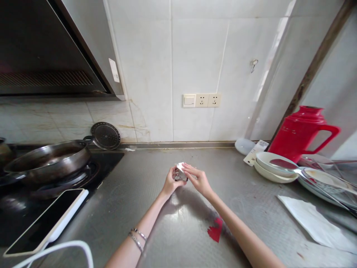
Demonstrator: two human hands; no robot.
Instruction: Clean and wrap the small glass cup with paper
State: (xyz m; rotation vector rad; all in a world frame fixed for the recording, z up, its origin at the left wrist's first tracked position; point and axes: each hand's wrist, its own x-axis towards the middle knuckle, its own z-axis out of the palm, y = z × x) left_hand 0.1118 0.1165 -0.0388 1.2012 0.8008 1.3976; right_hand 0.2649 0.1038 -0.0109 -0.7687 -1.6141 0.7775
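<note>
Ok, held small clear glass-like obj (pixel 178 175) in L hand (pixel 169 184) at mid surface (pixel 131 201), grip curled round side; pinched white tissue-like pc (pixel 180 166) at top w/ R hand (pixel 201 181). Looked light, stiff, prob. slippery + fragile; best held by sides, w/ low force.

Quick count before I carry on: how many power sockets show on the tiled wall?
2: the left socket sits beside the wall switch, the right socket directly right of it. The red thermos could hide others.
</note>
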